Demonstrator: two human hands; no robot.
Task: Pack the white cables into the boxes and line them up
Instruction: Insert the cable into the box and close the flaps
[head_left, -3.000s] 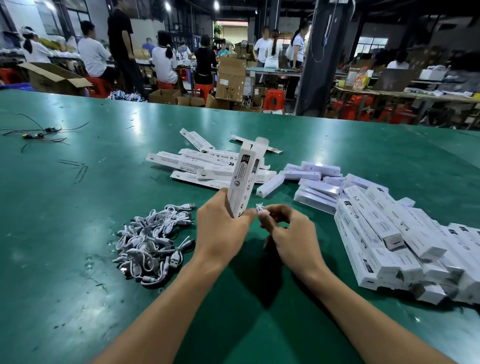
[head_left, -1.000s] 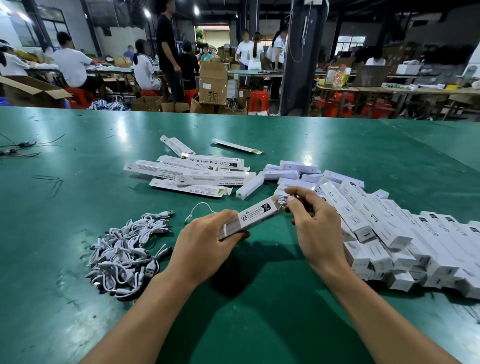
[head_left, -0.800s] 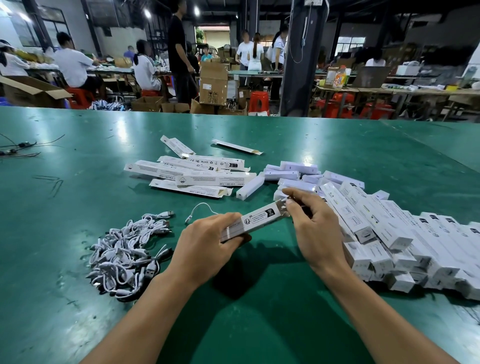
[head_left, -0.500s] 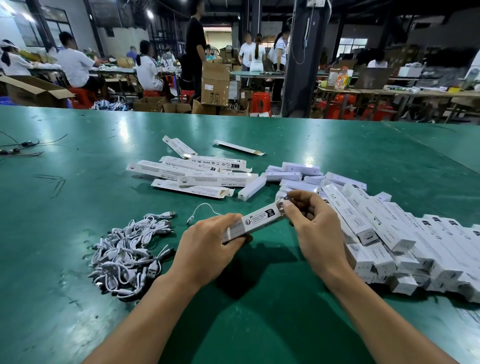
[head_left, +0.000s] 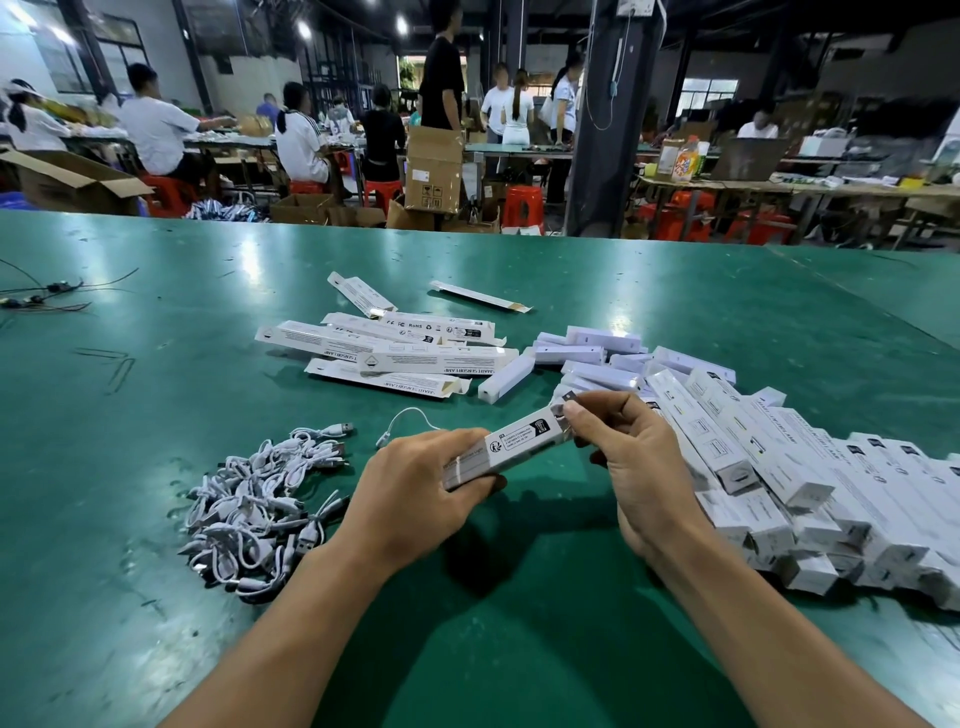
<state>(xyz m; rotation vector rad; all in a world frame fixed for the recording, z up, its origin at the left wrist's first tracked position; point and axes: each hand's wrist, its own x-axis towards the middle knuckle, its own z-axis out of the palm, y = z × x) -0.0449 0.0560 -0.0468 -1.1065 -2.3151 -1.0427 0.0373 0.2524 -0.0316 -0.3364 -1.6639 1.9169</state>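
The fingers (head_left: 605, 404) of the right hand (head_left: 634, 467) are pressed together on the far end of a slim white box (head_left: 519, 441), thumb and forefinger pinching its small end flap. The left hand (head_left: 415, 483) is curled round the box's near end and holds it just above the bench (head_left: 156, 389) at the middle of the frame, the far end tilted slightly up to the right.

Three seconds ago the box stood upright in the left hand while the right hand fed a cable in at its lower end. Now it lies almost level and no cable shows at its mouth. I judge the cable to be inside and the flap to be mid-closing, so this box is nearly ready to line up.

Behind the left hand, one loose cable (head_left: 410, 415) lies on the bench. The heap of white cables (head_left: 260, 509) sits at lower left, and the flat boxes (head_left: 395, 353) wait at upper centre. The packed boxes (head_left: 779, 467) lie in a row at right, just beside the right hand. Judging by the heap, much of the task remains.
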